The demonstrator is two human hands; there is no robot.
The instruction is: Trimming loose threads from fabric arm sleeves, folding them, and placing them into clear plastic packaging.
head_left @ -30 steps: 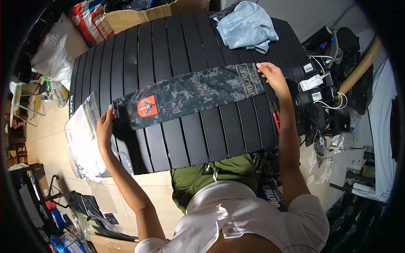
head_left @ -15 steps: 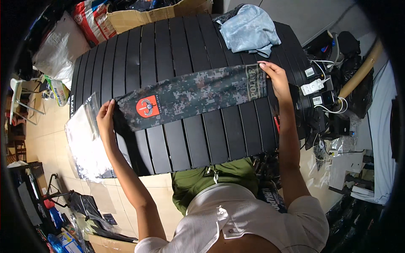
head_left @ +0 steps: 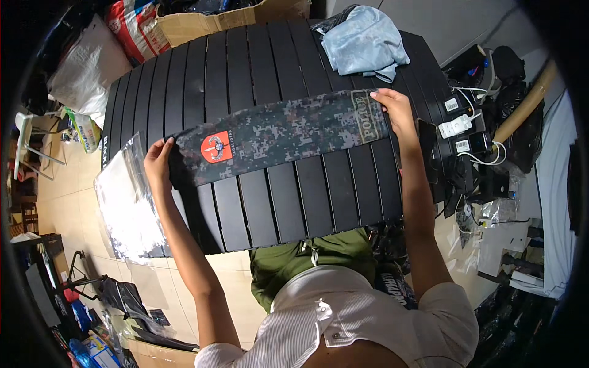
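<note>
A long, flat camouflage arm sleeve (head_left: 276, 133) in dark digital print stretches between my hands above the black slatted table. It carries a red badge near its left end and a lettered patch at its right end. My left hand (head_left: 159, 163) pinches the upper left corner between thumb and fingers. At the upper right corner, my right hand (head_left: 396, 110) grips the edge with thumb on top. The upper edge bows a little between the two holds. Close by my left hand lies a clear plastic bag of white material (head_left: 129, 205).
The black slatted table (head_left: 270, 205) spans the middle. A light blue cloth (head_left: 362, 43) is heaped at its far right. Power adapters and white cables (head_left: 455, 127) crowd the right edge. Behind stand a cardboard box (head_left: 208, 26) and a red-and-white sack (head_left: 138, 27).
My hands have come slightly closer together, the left moving right and the right moving left. The sleeve has slackened, its upper edge now more curved. Both hands keep their hold.
</note>
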